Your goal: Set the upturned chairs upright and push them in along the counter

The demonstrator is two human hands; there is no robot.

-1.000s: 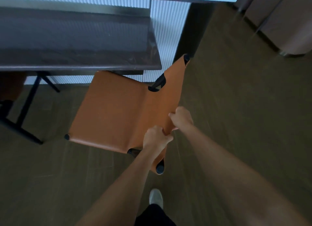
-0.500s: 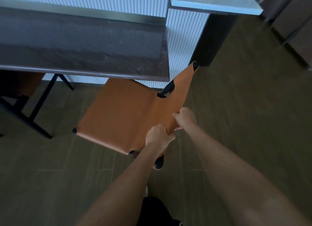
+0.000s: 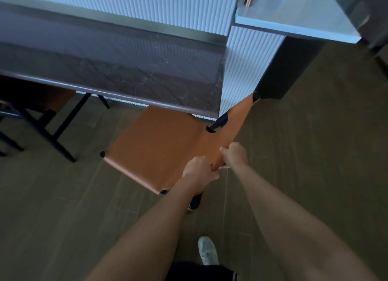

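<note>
A chair (image 3: 159, 146) at the right end of the counter (image 3: 126, 77), seat partly beneath it; left hand (image 3: 199, 171) and right hand (image 3: 235, 154) on its back; second chair (image 3: 42, 100) beneath the counter's left part

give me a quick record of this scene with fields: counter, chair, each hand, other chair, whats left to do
counter: dark stone counter, running left to right
chair: orange chair, upright, front of seat tucked under the counter's edge
left hand: left hand grips the backrest's top edge
right hand: right hand grips the same edge, beside the left
other chair: second chair at far left, under the counter
left to do: probably push the orange chair further in
</note>
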